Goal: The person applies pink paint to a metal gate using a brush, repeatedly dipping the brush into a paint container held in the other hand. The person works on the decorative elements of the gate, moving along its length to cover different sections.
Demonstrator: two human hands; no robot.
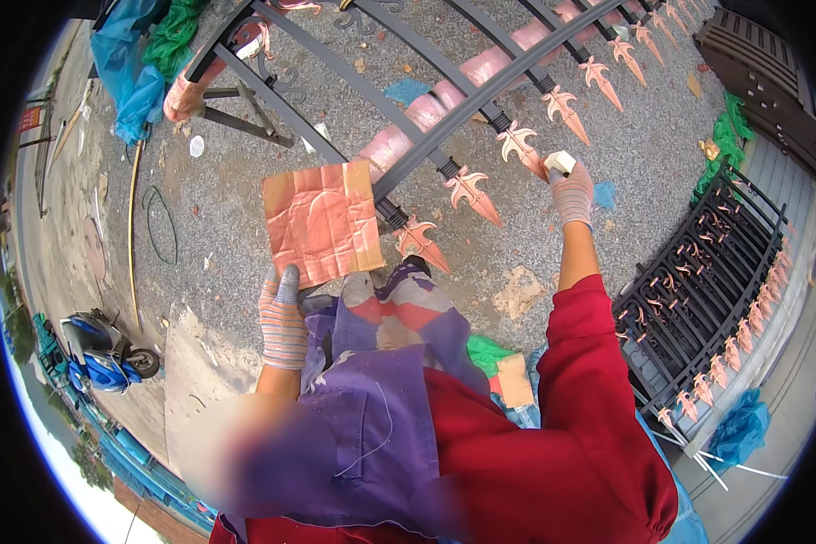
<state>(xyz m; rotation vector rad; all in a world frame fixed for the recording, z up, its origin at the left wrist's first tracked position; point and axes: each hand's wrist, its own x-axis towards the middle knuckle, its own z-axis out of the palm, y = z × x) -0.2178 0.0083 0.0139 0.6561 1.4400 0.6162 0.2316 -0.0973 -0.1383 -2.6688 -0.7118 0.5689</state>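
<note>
My left hand (284,322), in a striped work glove, grips the lower edge of a square piece of cardboard (322,227) smeared with copper-coloured paint. In my gloved right hand (573,195) is a small pale block (560,162), perhaps a sponge. It is at the tip of a copper-coloured spearhead (519,148) on a black metal fence panel (480,95); whether they touch I cannot tell. Nearer to me, two more spearheads of the same row, one (472,194) beside the other (421,243), point toward my legs.
Pink-wrapped support bars (422,113) run beneath the panel, with a dark trestle leg (245,122) at left. On the right lie stacked black fence panels (698,281) with copper tips. A blue motor scooter (100,349) stands far left. Green plastic (725,145) and blue plastic sheeting (742,426) lie about.
</note>
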